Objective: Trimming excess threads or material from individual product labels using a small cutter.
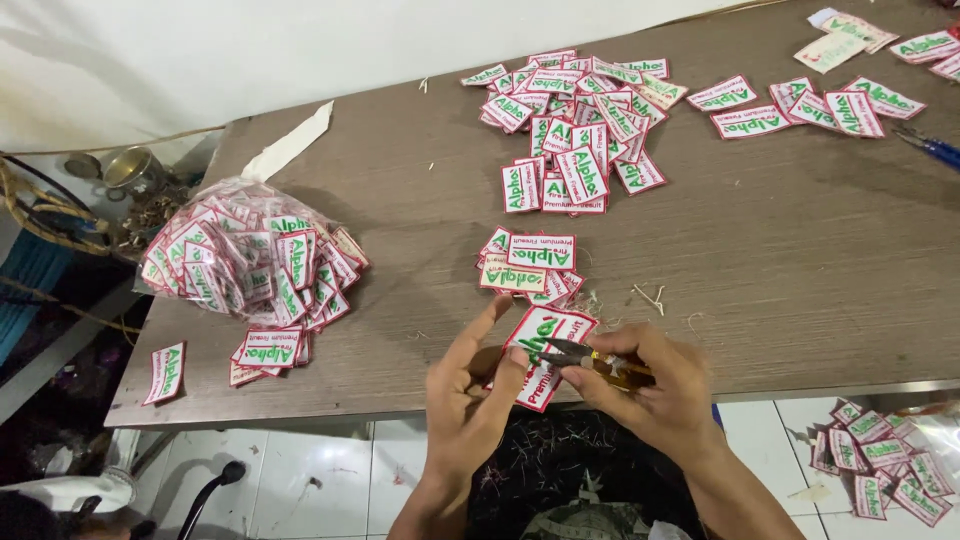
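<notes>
Pinching a white patch (pixel 541 352) with a red border low in the frame's centre, the left hand (pixel 468 400) has thumb and fingers closed on its edge. The right hand (pixel 655 385) grips small thread snips (pixel 590 357), blades touching the patch. Above lies a small patch stack (pixel 527 265); a clear bag of patches (pixel 245 255) sits left on the wooden table (pixel 780 270).

Rectangular white, red-edged, green-lettered cloth labels (pixel 560 120) are lying heaped beyond the fingers (pixel 515 365); a clear plastic bag of labels (pixel 245 262) is sitting far left.
</notes>
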